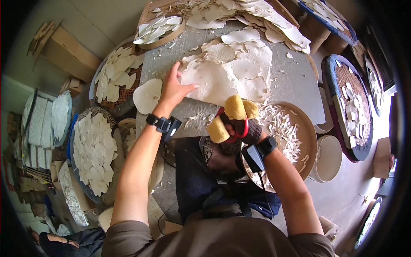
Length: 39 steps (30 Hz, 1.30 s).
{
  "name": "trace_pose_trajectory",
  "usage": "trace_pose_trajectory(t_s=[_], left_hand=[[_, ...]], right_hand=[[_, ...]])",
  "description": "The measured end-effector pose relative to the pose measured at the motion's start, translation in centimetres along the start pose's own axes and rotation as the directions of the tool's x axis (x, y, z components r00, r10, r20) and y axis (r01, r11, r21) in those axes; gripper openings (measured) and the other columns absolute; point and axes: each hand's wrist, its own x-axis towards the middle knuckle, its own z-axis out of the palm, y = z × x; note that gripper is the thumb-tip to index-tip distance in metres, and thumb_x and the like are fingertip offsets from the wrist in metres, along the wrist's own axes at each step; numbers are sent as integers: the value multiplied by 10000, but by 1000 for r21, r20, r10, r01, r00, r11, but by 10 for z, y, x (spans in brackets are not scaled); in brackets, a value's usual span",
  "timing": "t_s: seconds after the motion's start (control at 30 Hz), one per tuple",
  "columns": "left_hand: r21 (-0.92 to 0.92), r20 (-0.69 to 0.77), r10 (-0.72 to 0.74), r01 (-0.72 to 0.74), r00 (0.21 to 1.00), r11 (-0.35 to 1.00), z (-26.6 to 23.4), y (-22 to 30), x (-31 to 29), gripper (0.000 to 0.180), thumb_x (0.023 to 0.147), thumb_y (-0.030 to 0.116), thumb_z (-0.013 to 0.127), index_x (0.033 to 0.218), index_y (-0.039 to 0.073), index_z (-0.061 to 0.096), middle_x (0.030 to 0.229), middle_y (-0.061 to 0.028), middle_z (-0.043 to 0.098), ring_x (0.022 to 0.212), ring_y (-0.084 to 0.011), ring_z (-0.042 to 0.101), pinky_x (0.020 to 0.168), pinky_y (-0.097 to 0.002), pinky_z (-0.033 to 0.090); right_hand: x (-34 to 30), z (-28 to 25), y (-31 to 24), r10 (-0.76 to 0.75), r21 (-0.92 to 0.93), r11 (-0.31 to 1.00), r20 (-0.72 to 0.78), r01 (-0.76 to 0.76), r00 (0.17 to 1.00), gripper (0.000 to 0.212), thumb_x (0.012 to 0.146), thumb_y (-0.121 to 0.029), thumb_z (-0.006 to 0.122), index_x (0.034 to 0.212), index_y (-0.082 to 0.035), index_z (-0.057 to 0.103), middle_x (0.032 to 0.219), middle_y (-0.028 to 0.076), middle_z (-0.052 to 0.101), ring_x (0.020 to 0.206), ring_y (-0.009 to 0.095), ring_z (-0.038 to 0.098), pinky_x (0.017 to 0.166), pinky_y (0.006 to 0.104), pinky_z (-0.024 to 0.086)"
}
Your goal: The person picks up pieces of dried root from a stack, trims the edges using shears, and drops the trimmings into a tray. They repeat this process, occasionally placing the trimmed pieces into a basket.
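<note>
A large, thin, off-white sheet (pixel 239 70) with an uneven, flaky surface lies on the grey metal table. My left hand (pixel 174 88) is at its left edge, thumb and forefinger spread apart and touching it. Next to that wrist rests a smooth, rounded white piece (pixel 147 95). Over the table's near edge, my right hand (pixel 247 130), in a dark glove with fuzzy yellow finger pads (pixel 235 108), grips scissors with red handles (pixel 245 128). The pads and fingers hide the scissor blades.
Under my right forearm stands a round tan tub (pixel 305 147) of white scraps. A white bucket (pixel 327 158) is beside it. Flat white pieces heap at the table's far side (pixel 261 19), with a round tray (pixel 160 32) nearby. Woven trays (pixel 94 150) flank both sides; a person sits lower left.
</note>
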Motion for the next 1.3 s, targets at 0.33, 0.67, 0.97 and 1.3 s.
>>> trace_pose_trajectory(t_s=[0.33, 0.67, 0.97, 1.3], left_hand=[[-798, 135, -233, 245, 963, 551, -47, 28, -133, 344, 804, 48, 560, 1130, -33, 488, 1053, -94, 573, 956, -174, 558, 834, -303, 454], [-866, -253, -446, 5, 859, 500, -20, 61, -223, 645, 776, -38, 567, 1317, 69, 231, 1234, -142, 404, 1112, -240, 437, 891, -368, 425], [-748, -352, -292, -80, 889, 659, 20, 82, -249, 649, 808, -91, 489, 1351, 101, 189, 1316, -126, 338, 1166, -191, 380, 965, -335, 342], [-683, -292, -295, 18, 910, 730, 16, 80, -252, 666, 783, -84, 518, 1346, 74, 199, 1292, -124, 353, 1128, -205, 408, 950, -328, 343]], right_hand=[[-73, 45, 24, -213, -268, 940, 26, 212, 977, 408, 814, -233, 622, 1142, -54, 458, 762, 30, 562, 617, 108, 550, 551, 216, 449], [-107, 96, 63, -184, -186, 972, -206, 146, 961, 295, 802, -183, 544, 1077, -79, 516, 1043, 110, 543, 1000, 262, 499, 869, 346, 386], [-101, 89, 73, -183, -298, 944, -125, 139, 975, 418, 876, -189, 511, 1244, -34, 387, 1211, 127, 462, 1066, 244, 501, 952, 367, 388], [-108, 94, 63, -155, -37, 988, -262, 151, 953, 303, 915, -213, 405, 1123, -1, 465, 1118, 88, 520, 1040, 178, 505, 932, 312, 392]])
